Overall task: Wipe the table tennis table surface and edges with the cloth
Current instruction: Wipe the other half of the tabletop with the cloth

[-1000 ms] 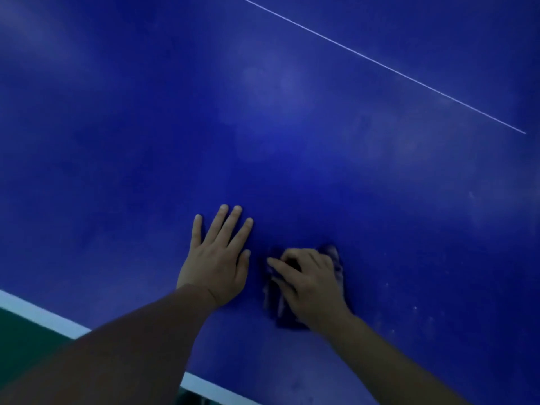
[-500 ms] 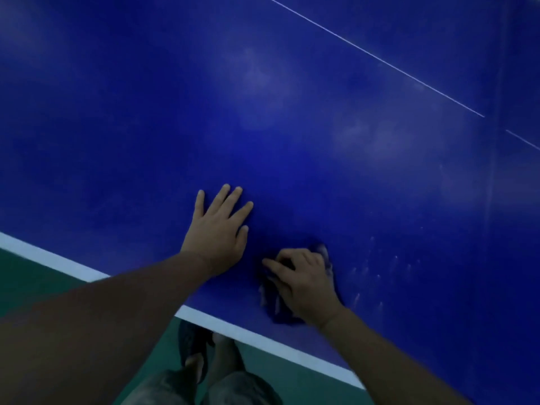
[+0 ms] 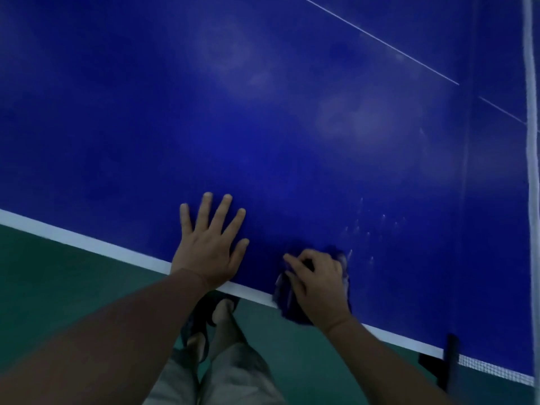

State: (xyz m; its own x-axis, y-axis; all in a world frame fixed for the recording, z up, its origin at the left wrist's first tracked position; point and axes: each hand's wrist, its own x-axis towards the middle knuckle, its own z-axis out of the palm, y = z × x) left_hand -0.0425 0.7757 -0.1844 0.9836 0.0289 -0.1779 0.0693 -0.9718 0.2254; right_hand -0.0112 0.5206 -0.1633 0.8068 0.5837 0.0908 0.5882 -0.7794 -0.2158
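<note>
- Nearest, two legs in grey shorts (image 3: 233, 375) and dark sandals (image 3: 201, 320) are seen on the green floor (image 3: 58, 287), just below the near edge.
- The white edge line (image 3: 87, 244) of the blue surface (image 3: 263, 141) is crossed by both hands.
- The left hand (image 3: 210, 244) is laid flat on the surface, fingers straight and spread wide.
- The dark cloth (image 3: 285, 299) is bunched under the right hand (image 3: 318, 285), whose curled fingers grip it; it is draped over the edge line.
- Pale streaks (image 3: 368, 223) are visible just beyond the cloth.
- Farther right, the net (image 3: 530, 141) and its post (image 3: 451, 363) are seen.
- Farthest, a thin white line (image 3: 380, 40) is drawn across the surface.
</note>
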